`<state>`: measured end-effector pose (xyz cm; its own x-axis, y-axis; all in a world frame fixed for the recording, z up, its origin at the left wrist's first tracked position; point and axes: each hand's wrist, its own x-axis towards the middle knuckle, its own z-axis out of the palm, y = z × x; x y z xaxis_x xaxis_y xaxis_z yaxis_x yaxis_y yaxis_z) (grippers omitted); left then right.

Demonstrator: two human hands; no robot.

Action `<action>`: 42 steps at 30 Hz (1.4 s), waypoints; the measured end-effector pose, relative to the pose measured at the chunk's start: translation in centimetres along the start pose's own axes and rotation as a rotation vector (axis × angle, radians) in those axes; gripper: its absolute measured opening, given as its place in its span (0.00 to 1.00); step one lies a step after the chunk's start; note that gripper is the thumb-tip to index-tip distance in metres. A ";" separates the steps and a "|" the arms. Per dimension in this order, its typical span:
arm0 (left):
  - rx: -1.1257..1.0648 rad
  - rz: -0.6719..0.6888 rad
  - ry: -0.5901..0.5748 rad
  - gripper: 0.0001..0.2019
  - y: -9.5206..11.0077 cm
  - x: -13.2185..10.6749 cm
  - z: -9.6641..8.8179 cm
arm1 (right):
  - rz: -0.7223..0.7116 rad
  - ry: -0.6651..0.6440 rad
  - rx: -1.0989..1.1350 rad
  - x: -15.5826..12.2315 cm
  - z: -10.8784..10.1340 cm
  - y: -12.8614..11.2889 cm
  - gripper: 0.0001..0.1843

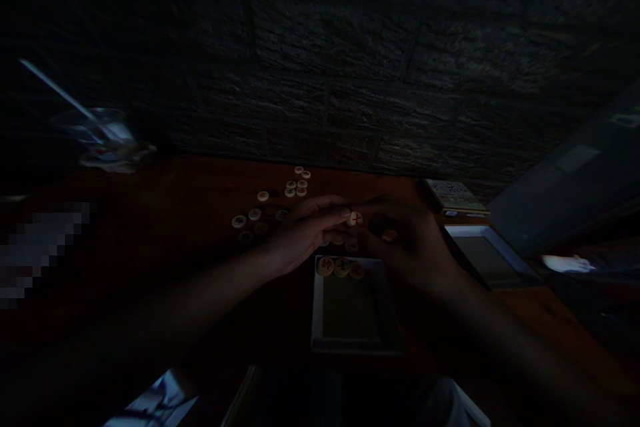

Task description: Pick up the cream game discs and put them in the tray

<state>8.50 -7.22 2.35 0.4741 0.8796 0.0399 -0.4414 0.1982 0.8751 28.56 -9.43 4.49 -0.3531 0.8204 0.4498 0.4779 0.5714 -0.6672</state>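
Between the fingertips of my left hand (313,223) and my right hand (407,240) is a round xiangqi piece (355,218) with a red character, tilted toward me. Both hands are closed at the piece, the left thumb touching its edge. Another disc (390,235) shows dimly by my right palm; whether it is held I cannot tell. Just below the hands lies an open shallow box tray (316,313), with three pieces (341,267) in a row at its far end. A few more pieces lie partly hidden under my hands.
Several xiangqi pieces (255,214) are scattered on the wooden table (175,213), left of and beyond my hands. A plastic cup (107,133) with a straw stands far left. Right are a flat box (457,197) and another tray (487,253). A stone wall (325,67) closes the back. A person's hand (567,263) shows at far right.
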 end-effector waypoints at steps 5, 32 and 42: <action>0.057 0.036 0.020 0.10 0.0 0.1 -0.3 | 0.093 -0.040 -0.080 -0.4 -1.3 -1.3 0.15; 0.235 0.015 0.069 0.13 -0.4 0.6 -1.0 | -0.008 -0.305 -0.225 -3.7 0.1 0.1 0.11; 0.205 0.112 0.142 0.12 0.2 1.0 -1.6 | 0.006 -0.214 -0.241 -2.5 -2.1 0.3 0.12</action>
<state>7.63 -5.63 1.74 0.3129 0.9458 0.0870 -0.3149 0.0169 0.9490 31.29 -11.31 4.45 -0.4986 0.8155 0.2938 0.6481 0.5758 -0.4984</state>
